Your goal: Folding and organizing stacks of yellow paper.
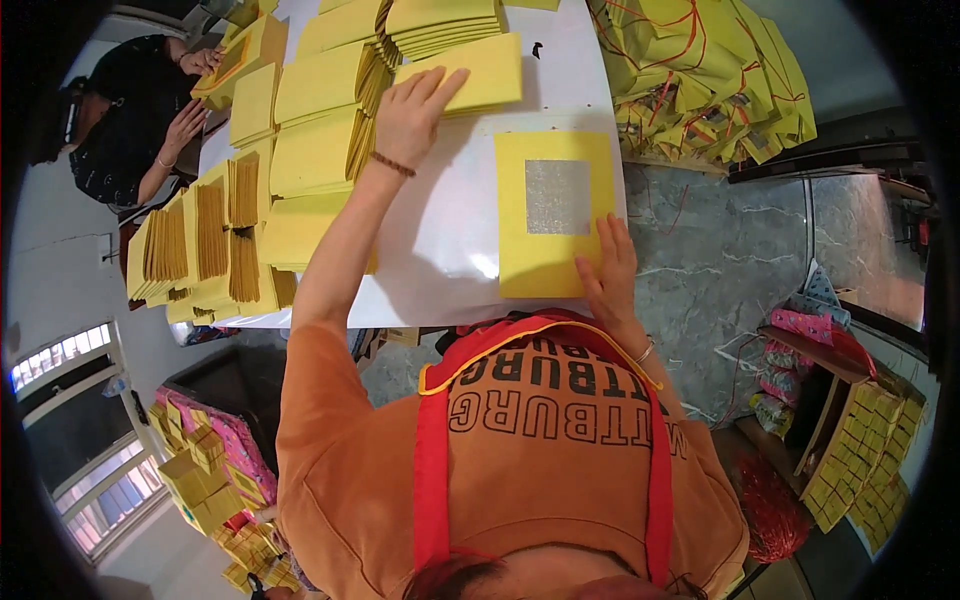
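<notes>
My left hand (pixel 412 118), with a brown bead bracelet at its wrist, grips the near edge of a folded yellow paper (pixel 488 72). This paper is beside the neat stacks of folded yellow paper (pixel 322 82). On the white tabletop lies a flat yellow sheet (pixel 548 268) with a silver square (pixel 558 197) in its upper middle. The fingers of my right hand (pixel 612 270) are stretched out over the right edge of that sheet. Part of my left hand's grip is hidden behind its own fingers.
More yellow stacks (pixel 212 235) line the table's left side. Across the left corner, another person (pixel 125 120) handles yellow paper. Yellow bundles tied with red string (pixel 710 75) are heaped beyond the right edge. A grey marbled floor (pixel 690 270) shows beside the table.
</notes>
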The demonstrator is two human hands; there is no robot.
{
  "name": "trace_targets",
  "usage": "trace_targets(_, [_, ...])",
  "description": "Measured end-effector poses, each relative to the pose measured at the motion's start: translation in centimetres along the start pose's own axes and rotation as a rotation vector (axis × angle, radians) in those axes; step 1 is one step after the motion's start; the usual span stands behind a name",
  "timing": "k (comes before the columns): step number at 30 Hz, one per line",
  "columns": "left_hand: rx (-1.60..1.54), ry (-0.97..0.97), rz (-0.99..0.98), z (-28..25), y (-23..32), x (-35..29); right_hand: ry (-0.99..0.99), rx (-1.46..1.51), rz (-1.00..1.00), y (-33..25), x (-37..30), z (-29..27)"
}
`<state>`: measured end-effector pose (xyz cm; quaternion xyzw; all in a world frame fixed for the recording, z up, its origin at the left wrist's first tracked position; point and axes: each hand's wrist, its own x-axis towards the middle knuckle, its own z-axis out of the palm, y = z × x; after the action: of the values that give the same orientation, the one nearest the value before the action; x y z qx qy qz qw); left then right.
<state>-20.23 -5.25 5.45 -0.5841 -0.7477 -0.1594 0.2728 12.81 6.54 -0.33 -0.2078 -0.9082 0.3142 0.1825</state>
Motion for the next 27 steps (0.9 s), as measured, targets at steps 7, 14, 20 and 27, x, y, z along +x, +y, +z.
trace_targets(7, [0.174,-0.215,-0.065,6.5,-4.7,-3.1,-0.018,-0.112,0.016,-0.1,0.2,1.0])
trace_targets(14, [0.183,-0.258,-0.020,6.6,-4.8,-2.0,-0.041,-0.061,0.039,-0.2,0.4,0.8])
trace_targets(20, [0.017,-0.482,-0.088,6.9,-5.5,-3.0,-0.042,-0.032,0.035,-0.3,0.5,0.7])
trace_targets(27, [0.035,-0.507,-0.136,7.8,-4.1,-4.5,-0.031,-0.017,0.039,-0.2,0.4,0.9])
